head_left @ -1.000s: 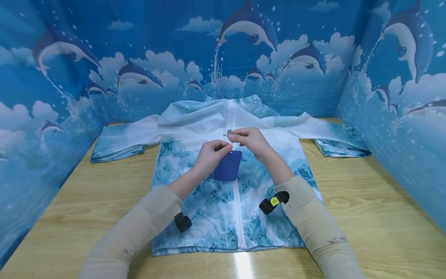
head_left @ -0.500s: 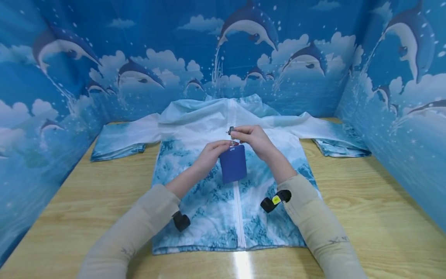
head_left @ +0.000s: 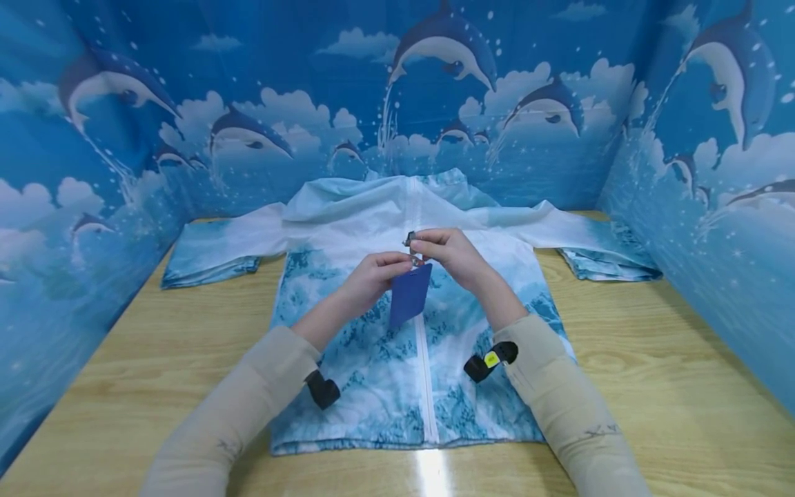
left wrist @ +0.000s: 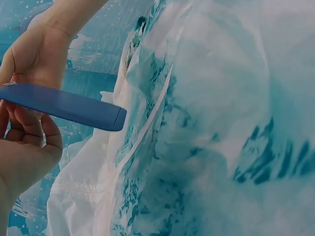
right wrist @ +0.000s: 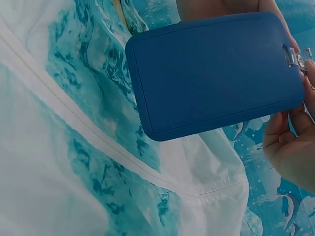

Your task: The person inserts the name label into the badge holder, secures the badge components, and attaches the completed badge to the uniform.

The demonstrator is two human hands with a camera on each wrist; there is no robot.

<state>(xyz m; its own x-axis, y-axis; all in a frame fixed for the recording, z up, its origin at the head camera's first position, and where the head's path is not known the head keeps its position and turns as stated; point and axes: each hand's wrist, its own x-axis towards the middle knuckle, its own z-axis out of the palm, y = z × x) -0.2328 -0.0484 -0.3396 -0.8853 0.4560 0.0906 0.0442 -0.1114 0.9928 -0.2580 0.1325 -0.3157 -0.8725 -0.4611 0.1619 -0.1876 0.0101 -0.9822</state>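
A flat blue badge holder (head_left: 410, 295) hangs from a small metal clip (head_left: 410, 237) over the middle of a zipped jacket (head_left: 348, 386). My left hand (head_left: 368, 281) pinches the fitting at the holder's top edge. With thumb and index finger, my right hand (head_left: 456, 254) pinches the clip just above. The right wrist view shows the broad face of the badge holder (right wrist: 211, 73) and metal hardware (right wrist: 294, 58) through its slot. Seen almost edge-on in the left wrist view, the holder (left wrist: 64, 105) partly hides the fingers.
The blue-and-white jacket lies spread on a wooden table (head_left: 652, 366), its left-side sleeve (head_left: 208, 259) and right-side sleeve (head_left: 611, 255) folded at the ends. A white zipper (head_left: 426, 386) runs down its front. Dolphin-printed curtains (head_left: 310, 76) enclose the back and sides.
The badge holder has swung and turned, its face now more angled to the head camera. Both hands have shifted only slightly around the clip and stay close together.
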